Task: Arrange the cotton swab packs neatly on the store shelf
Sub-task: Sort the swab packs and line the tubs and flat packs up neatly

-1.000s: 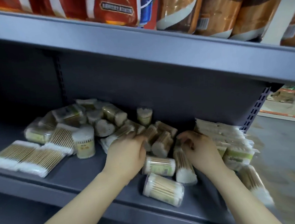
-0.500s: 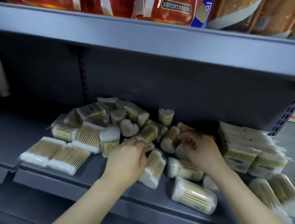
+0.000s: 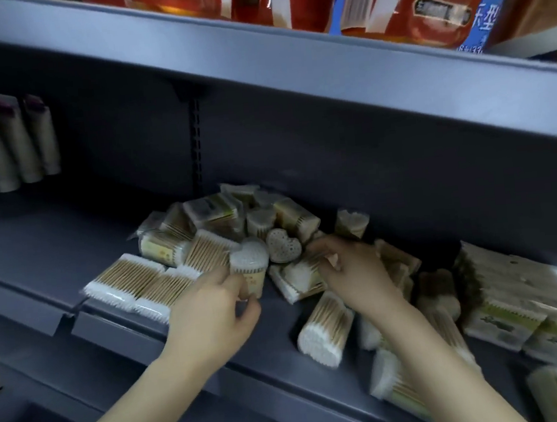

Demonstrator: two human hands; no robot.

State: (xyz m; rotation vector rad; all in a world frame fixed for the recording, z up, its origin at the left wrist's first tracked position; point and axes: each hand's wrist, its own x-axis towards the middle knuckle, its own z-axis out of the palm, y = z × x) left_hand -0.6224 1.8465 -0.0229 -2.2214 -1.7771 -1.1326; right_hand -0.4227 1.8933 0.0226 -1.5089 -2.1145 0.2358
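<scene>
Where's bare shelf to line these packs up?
Bare shelf runs from the tubes at far left to the flat packs. A small gap lies between the left hand and the lying pack. From the heart pack rightward it is crowded.

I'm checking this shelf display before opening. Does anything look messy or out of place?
Yes. The cotton swab packs lie in a jumbled heap on the shelf, tipped at mixed angles. One round pack lies on its side near the front edge. The left hand grips an upright heart-shaped tub.
</scene>
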